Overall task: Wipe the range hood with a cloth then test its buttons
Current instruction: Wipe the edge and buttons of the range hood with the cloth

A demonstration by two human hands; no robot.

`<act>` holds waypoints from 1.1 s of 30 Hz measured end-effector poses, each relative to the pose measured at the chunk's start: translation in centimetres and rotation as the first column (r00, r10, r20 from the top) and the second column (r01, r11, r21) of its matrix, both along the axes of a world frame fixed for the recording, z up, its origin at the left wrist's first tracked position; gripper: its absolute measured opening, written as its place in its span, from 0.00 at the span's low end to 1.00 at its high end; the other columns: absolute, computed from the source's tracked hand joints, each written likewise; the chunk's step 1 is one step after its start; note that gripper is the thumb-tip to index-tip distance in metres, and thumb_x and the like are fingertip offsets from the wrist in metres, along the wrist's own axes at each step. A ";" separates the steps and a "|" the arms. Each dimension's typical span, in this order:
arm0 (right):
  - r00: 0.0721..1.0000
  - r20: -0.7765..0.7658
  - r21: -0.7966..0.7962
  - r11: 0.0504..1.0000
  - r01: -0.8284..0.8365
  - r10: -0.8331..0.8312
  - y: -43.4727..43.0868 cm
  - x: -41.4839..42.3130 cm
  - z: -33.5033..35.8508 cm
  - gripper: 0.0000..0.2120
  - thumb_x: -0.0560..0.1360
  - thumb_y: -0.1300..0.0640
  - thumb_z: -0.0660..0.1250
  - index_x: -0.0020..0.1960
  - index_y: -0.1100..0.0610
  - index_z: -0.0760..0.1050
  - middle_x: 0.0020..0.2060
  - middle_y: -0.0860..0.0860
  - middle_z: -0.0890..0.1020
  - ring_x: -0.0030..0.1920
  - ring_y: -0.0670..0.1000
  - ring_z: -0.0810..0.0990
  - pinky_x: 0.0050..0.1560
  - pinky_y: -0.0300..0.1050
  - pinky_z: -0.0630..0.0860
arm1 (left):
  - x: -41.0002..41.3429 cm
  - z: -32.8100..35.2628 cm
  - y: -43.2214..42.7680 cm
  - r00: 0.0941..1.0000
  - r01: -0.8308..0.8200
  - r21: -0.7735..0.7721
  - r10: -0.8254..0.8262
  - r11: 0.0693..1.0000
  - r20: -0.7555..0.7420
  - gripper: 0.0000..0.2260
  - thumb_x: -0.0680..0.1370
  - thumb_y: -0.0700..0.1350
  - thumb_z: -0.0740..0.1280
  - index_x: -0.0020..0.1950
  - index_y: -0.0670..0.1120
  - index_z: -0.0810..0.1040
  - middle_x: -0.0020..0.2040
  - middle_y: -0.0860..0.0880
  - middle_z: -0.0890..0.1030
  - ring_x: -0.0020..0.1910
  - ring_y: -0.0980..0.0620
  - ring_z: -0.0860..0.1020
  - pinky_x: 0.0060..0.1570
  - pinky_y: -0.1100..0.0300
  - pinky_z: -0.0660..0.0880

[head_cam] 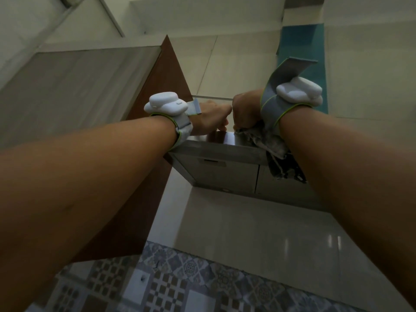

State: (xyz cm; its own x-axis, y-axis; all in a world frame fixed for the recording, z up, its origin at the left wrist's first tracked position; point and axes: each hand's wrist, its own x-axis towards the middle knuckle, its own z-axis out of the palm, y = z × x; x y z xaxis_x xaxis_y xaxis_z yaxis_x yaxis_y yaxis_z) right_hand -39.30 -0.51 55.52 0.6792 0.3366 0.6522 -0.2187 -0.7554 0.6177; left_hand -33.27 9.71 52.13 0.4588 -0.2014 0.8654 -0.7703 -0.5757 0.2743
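Note:
The steel range hood (216, 149) juts from the tiled wall at the centre, seen from below. Both my arms reach up to its top front edge. My right hand (246, 112) grips a crumpled, patterned cloth (270, 143) and holds it against the hood's top right part; the cloth's loose end hangs down over the front. My left hand (209, 119) rests on the hood's top just left of the right hand, its fingers over the edge and mostly hidden. No buttons are visible.
A brown wall cabinet (164, 75) stands directly left of the hood, touching its side. Pale glossy wall tiles (247, 221) run below the hood, with a band of patterned tiles (180, 278) lower down. A teal strip (301, 43) rises behind the hood.

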 end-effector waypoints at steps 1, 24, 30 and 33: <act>1.000 -0.004 -0.011 1.000 0.007 -0.007 0.1 0.0 -0.1 0.18 0.82 0.55 0.60 0.68 0.64 0.71 0.66 0.58 0.74 0.65 0.54 0.73 0.58 0.40 0.66 | 0.0 0.0 0.0 1.000 -0.001 -0.007 0.001 1.000 -0.001 0.23 0.83 0.52 0.50 0.58 0.39 0.79 0.54 0.44 0.83 0.54 0.47 0.80 0.60 0.54 0.74; 0.986 0.096 0.120 0.981 -0.150 0.139 -1.2 0.1 -0.5 0.17 0.79 0.55 0.65 0.64 0.64 0.75 0.63 0.57 0.77 0.62 0.55 0.76 0.53 0.43 0.70 | -1.1 -0.4 -0.5 0.999 -0.033 -0.002 0.033 0.999 -0.006 0.20 0.84 0.49 0.49 0.54 0.41 0.77 0.54 0.43 0.81 0.52 0.45 0.79 0.55 0.55 0.73; 0.998 0.024 0.111 0.992 -0.067 0.065 0.7 0.8 -0.4 0.17 0.81 0.59 0.61 0.68 0.64 0.71 0.66 0.59 0.74 0.66 0.56 0.72 0.56 0.43 0.68 | -0.2 -0.5 -0.3 1.000 0.018 -0.095 -0.016 0.995 0.023 0.16 0.84 0.47 0.50 0.51 0.42 0.75 0.45 0.48 0.78 0.39 0.55 0.76 0.33 0.69 0.69; 0.997 -0.047 0.034 0.998 -0.053 0.054 0.7 0.3 0.4 0.17 0.80 0.57 0.63 0.65 0.65 0.74 0.63 0.60 0.77 0.64 0.59 0.74 0.47 0.47 0.71 | -0.4 -0.8 0.1 0.999 0.004 -0.087 -0.001 0.996 0.033 0.15 0.84 0.46 0.51 0.48 0.43 0.75 0.52 0.40 0.80 0.49 0.43 0.78 0.46 0.61 0.75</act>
State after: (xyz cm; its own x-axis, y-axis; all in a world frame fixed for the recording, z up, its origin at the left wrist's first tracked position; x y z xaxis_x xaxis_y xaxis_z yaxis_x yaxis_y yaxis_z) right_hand -39.02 0.23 55.93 0.6917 0.3521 0.6305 -0.1482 -0.7853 0.6011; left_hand -33.67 9.82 51.29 0.4294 -0.1260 0.8943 -0.7812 -0.5486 0.2978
